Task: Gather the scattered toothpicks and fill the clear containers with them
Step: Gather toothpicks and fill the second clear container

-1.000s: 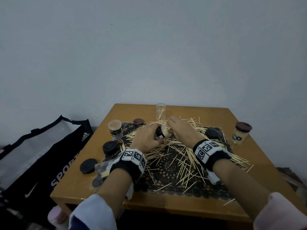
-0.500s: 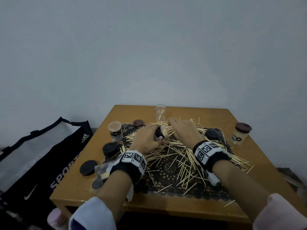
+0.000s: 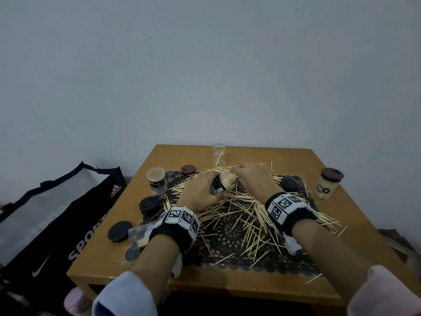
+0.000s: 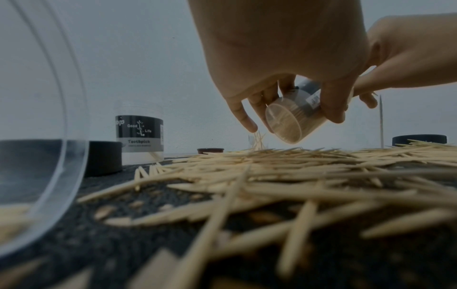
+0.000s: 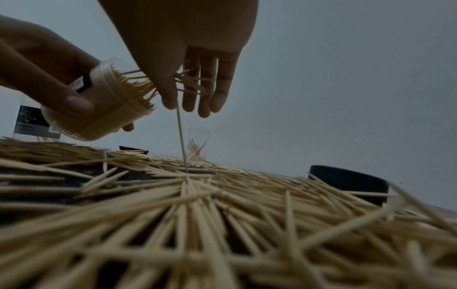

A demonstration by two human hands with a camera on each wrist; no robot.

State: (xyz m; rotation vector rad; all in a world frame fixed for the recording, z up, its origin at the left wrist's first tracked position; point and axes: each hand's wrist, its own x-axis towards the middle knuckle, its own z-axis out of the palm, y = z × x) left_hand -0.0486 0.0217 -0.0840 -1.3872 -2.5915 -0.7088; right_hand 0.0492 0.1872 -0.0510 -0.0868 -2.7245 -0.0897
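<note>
1. On the wooden table (image 3: 262, 279), a black lace mat (image 3: 227, 231) lies in the middle, and left of the mat stands an open labelled container (image 3: 156, 180).
2. The left hand (image 3: 200, 192) is above the mat; its fingers and thumb are curled around a tilted clear container (image 5: 99, 109) full of toothpicks.
3. The right hand (image 3: 252, 179), just right of this container, has its fingers nearly straight and holds a bunch of toothpicks (image 5: 190, 82) at the container's mouth.
4. Scattered toothpicks (image 3: 246, 208) cover the mat.
5. Right of the mat stands a closed jar (image 3: 328, 187).
</note>
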